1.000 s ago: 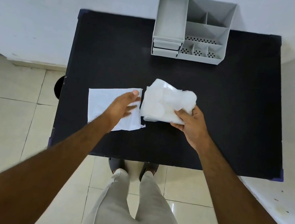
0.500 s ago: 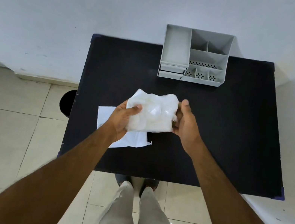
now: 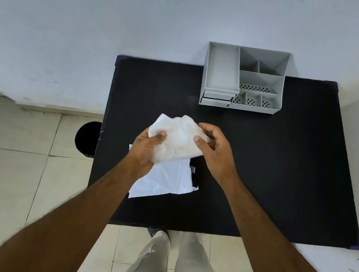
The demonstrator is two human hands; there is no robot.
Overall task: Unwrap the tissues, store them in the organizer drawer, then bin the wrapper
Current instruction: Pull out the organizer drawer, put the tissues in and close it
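gripping the crumpled tissue wrapper [image 3: 179,139] mid-frame above the desk [image 3: 286,178], left hand [image 3: 146,148] pinching its left edge, right hand [image 3: 215,150] pinching its right. lying flat just below: white tissues [image 3: 163,181]. sitting upper right: grey organizer [image 3: 244,77]. showing at left of desk: black bin [image 3: 87,138].

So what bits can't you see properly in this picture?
- Bin, head view: the table edge cuts it off.
- White sheet: partly under the left hand and the tissue bundle.
- Organizer drawers: fronts too small to see what is inside.
- Feet: hidden by the table.
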